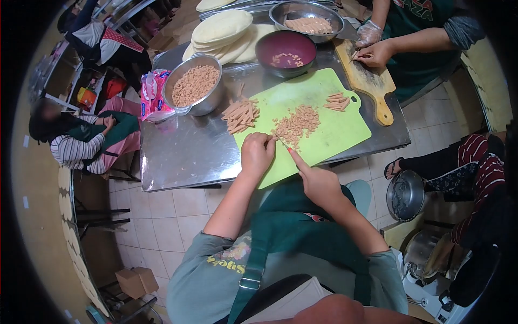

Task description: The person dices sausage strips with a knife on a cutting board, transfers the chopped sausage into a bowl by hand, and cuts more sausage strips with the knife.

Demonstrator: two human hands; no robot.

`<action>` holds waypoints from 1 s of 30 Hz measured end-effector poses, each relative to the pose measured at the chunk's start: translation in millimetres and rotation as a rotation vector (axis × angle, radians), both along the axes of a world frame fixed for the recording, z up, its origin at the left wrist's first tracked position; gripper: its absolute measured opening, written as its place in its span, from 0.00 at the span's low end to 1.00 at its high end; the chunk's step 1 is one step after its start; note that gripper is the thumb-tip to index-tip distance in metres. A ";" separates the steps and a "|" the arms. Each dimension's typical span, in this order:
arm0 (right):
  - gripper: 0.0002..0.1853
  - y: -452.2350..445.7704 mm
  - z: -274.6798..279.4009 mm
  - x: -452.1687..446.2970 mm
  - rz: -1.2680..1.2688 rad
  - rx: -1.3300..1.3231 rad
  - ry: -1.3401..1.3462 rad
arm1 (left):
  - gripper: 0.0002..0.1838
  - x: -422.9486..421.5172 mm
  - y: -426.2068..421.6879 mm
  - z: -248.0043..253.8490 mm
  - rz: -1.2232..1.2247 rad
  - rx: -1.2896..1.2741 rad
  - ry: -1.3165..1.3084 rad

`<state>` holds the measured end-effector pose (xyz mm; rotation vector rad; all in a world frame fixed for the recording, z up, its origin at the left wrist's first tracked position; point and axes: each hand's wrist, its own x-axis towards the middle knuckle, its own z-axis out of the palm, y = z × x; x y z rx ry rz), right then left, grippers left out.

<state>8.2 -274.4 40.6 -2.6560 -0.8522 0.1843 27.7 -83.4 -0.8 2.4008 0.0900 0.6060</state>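
Note:
My right hand [318, 184] grips a knife [290, 149] with a red-orange handle, its blade lying low over the green cutting board [340, 129]. Beside the blade, my left hand [257, 154] is closed, fingertips pinching a thin strip of pinkish sausage-like meat that is mostly hidden. Small diced pieces [297, 124] are heaped on the board just beyond the knife. Uncut strips [240, 115] lie in a pile at the board's left edge, and a smaller bunch of strips [336, 101] sits near its handle hole.
A metal pot of diced meat [218, 89] stands left, near a pink packet [154, 97]. Behind are round flatbreads [221, 28], a purple bowl [264, 51] and a steel bowl [337, 24]. Across the table, a co-worker's hands work over a wooden board [377, 89]. Other people sit nearby.

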 end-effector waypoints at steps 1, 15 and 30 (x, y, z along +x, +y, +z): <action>0.31 -5.1 0.9 -5.4 0.002 -0.002 0.000 | 0.06 0.2 0.4 -0.1 0.002 -0.002 0.000; 0.32 6.8 12.8 -1.5 -0.024 -0.007 0.011 | 0.05 0.2 -2.3 -4.5 -0.001 0.021 -0.061; 0.36 -0.1 -0.5 -16.2 -0.012 -0.033 -0.128 | 0.05 -2.5 1.9 -5.6 0.000 0.009 -0.056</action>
